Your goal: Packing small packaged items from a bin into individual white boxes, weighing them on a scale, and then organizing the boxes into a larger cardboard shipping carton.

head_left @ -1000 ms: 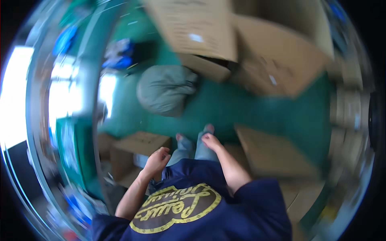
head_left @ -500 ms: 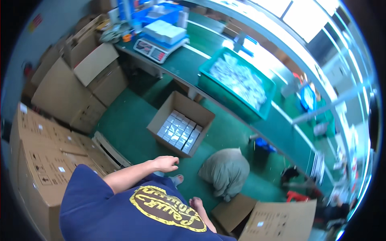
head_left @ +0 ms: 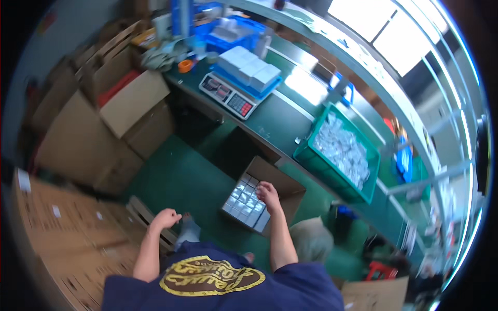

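Observation:
An open carton [head_left: 290, 184] stands on the floor ahead of me, packed with rows of small white boxes [head_left: 243, 201]. My right hand [head_left: 267, 195] is over the carton, its fingers bent and a little apart above the boxes; nothing shows in them. Left of the carton, my left hand [head_left: 166, 218] hangs in the air with curled fingers and no object visible in it. On the green workbench [head_left: 277, 136], a digital scale [head_left: 226, 97] carries a blue tray [head_left: 275, 87] with larger white boxes [head_left: 248, 67].
A green bin [head_left: 332, 173] of small clear packets sits on the bench. Big cardboard cartons [head_left: 62, 228] line my left, with open cartons [head_left: 136, 101] behind. A grey-green sack [head_left: 312, 239] lies right of the carton, and an open carton flap [head_left: 376, 295] shows at lower right.
My right hand has swung up and forward from beside my body to above the carton. My left hand has moved leftward. The view has shifted, with the carton lower and further right.

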A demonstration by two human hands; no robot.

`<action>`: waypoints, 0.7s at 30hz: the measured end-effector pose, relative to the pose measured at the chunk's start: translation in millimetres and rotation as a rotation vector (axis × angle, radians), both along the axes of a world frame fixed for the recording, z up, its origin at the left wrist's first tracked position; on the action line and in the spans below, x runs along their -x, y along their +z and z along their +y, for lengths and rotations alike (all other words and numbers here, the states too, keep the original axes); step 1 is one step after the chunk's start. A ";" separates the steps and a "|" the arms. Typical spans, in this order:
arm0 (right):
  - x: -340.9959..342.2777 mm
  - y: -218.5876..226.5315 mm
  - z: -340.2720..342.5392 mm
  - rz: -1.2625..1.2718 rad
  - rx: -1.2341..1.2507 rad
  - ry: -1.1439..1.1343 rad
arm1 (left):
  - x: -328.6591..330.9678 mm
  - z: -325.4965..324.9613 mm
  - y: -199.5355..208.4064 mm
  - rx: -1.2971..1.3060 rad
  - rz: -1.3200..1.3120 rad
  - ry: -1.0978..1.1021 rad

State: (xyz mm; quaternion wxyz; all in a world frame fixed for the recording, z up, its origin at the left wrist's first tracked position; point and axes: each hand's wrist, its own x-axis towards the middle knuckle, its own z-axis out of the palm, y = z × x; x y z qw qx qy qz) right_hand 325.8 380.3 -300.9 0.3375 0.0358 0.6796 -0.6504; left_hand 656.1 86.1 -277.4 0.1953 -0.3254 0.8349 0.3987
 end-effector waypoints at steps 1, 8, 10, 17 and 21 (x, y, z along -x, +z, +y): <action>11.6 5.6 -16.6 0.114 0.052 0.011 | 9.1 -23.4 5.9 -0.056 -0.082 -0.016; 178.2 133.8 -29.6 0.642 -0.106 -0.272 | 62.2 -189.3 31.2 -0.140 0.146 0.109; 239.6 137.9 8.0 0.668 -0.318 -0.379 | 125.5 -217.9 44.6 -0.038 0.296 0.083; 341.9 60.7 23.8 -0.051 -1.039 -0.056 | 407.2 -278.2 147.0 -0.252 0.776 0.101; 348.4 8.8 76.6 0.243 -1.181 -0.070 | 624.1 -318.7 164.6 -0.370 0.807 0.101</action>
